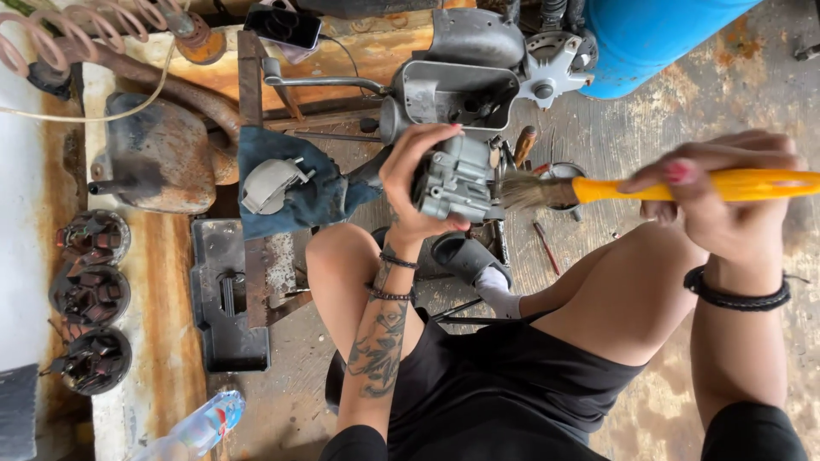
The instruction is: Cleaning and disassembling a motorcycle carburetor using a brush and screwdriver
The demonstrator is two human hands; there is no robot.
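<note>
My left hand (408, 183) grips a grey metal carburetor (457, 181) and holds it up above my knees. In my right hand (722, 196) is a paintbrush with a yellow handle (683, 185). Its dark bristles (523, 191) touch the right side of the carburetor. Both wrists wear dark bracelets, and my left forearm is tattooed. I am sitting low, knees apart, in black shorts.
A grey engine casing (465, 85) lies just beyond the carburetor, with a blue barrel (653, 38) at the top right. A small grey part rests on a blue cloth (295, 183). At the left lie a rusty tank (162, 158), three stator coils (90, 294) and a plastic bottle (201, 427).
</note>
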